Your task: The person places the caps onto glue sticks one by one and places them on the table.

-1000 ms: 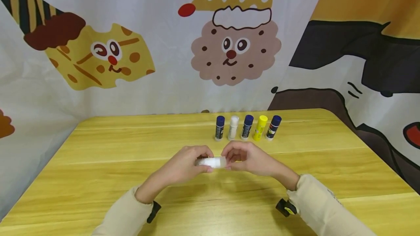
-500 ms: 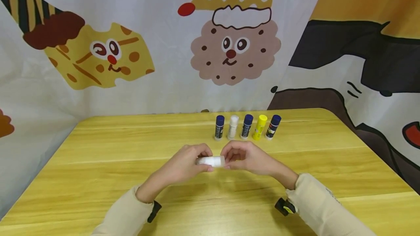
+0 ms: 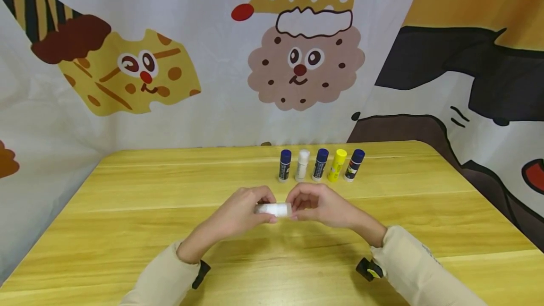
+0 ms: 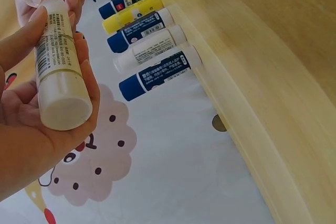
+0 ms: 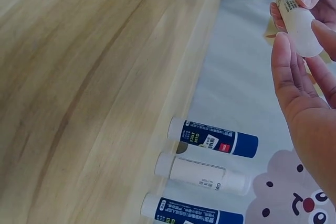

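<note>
A white glue stick [image 3: 277, 209] is held sideways above the table, between both hands. My left hand [image 3: 241, 212] grips its left part with curled fingers, covering that end in the head view. The left wrist view shows printed text and a barcode on the glue stick [image 4: 56, 66]. My right hand [image 3: 323, 206] has thumb and fingertips around the right end, pinching it lightly. Seen from the right wrist, this end of the glue stick [image 5: 304, 35] is smooth and white, between the thumb and the fingers.
Several glue sticks stand upright in a row at the back of the wooden table [image 3: 170, 178]: dark blue ones, a white one [image 3: 302, 166] and a yellow one [image 3: 337, 166]. Behind the table hangs a cartoon-printed curtain [image 3: 221, 107].
Almost nothing differs. Both hands and the glue stick keep nearly the same place, with only a very slight shift of the glue stick to the left early on.
</note>
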Motion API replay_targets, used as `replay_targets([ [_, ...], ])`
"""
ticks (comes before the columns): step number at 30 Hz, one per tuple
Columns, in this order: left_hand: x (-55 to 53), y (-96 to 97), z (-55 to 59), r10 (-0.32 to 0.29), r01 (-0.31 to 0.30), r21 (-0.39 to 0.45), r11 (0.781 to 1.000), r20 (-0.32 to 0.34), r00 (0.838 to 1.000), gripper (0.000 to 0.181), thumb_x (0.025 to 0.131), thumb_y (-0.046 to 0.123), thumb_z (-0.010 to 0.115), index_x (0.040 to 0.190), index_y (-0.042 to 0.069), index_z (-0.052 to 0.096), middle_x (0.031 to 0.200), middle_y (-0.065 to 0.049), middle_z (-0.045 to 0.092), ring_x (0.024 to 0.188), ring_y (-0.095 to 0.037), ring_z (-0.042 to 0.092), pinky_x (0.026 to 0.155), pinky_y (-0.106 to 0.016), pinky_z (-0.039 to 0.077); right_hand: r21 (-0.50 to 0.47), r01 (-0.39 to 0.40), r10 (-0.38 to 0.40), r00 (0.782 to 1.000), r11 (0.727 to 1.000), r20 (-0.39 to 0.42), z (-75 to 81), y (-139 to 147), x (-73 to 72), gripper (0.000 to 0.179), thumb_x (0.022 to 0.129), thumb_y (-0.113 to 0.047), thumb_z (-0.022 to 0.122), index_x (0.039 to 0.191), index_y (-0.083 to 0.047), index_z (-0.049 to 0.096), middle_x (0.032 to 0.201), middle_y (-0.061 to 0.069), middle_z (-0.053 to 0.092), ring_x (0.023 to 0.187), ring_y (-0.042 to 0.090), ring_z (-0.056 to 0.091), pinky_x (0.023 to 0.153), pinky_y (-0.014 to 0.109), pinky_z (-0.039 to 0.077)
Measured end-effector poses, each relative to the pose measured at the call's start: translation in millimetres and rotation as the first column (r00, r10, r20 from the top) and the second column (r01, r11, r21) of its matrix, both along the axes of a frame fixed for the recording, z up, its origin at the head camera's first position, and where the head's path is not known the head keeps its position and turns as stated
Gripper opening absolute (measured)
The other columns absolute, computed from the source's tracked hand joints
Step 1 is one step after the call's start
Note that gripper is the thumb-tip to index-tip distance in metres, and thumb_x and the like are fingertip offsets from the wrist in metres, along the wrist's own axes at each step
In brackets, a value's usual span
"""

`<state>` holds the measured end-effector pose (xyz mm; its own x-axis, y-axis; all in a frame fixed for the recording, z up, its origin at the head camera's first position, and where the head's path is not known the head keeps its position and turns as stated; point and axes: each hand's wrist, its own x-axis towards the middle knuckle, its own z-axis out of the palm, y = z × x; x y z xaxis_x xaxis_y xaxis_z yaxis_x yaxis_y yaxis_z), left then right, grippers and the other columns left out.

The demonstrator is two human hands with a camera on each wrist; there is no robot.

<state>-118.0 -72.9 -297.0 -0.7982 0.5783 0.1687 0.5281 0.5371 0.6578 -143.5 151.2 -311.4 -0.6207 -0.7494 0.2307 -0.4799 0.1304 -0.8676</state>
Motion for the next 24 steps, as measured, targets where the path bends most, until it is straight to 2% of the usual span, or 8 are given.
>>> replay_targets([
  [6,1.1,0.4,1.0,-0.009,0.009,0.004,1.000,-0.023,1.000,0.016,0.077,0.009,0.073,0.087,0.005,0.060,0.083,-0.002,0.062,0.070,-0.010,0.053,0.062,-0.023,0.046,-0.010,0.002,-0.002,1.000,1.000,0.009,-0.6,-1.4,0.9,0.018,0.082,-0.001,0.065,0.099,0.001,0.057,0.088,0.011,0.061,0.079,0.018,0.059,0.072,0.035,0.052],
  [15,2.4,-0.7,0.2,0.009,-0.009,0.000,1.000,-0.050,0.999,0.017,0.076,0.010,0.074,0.086,0.007,0.060,0.081,0.000,0.061,0.069,-0.010,0.051,0.061,-0.023,0.045,-0.045,-0.012,0.012,1.000,0.999,-0.002,-1.6,-4.2,1.3,0.019,0.081,0.002,0.065,0.099,0.001,0.057,0.089,0.012,0.060,0.079,0.018,0.059,0.071,0.036,0.052],
  [24,3.1,-1.4,0.8,0.024,-0.023,0.018,1.000,-0.016,1.000,0.017,0.076,0.009,0.074,0.086,0.007,0.060,0.083,0.000,0.062,0.071,-0.010,0.053,0.063,-0.024,0.047,-0.067,-0.008,0.007,1.000,0.998,-0.015,-3.0,-5.1,0.6,0.020,0.080,0.004,0.066,0.098,0.003,0.057,0.089,0.014,0.059,0.077,0.018,0.059,0.071,0.035,0.052],
])
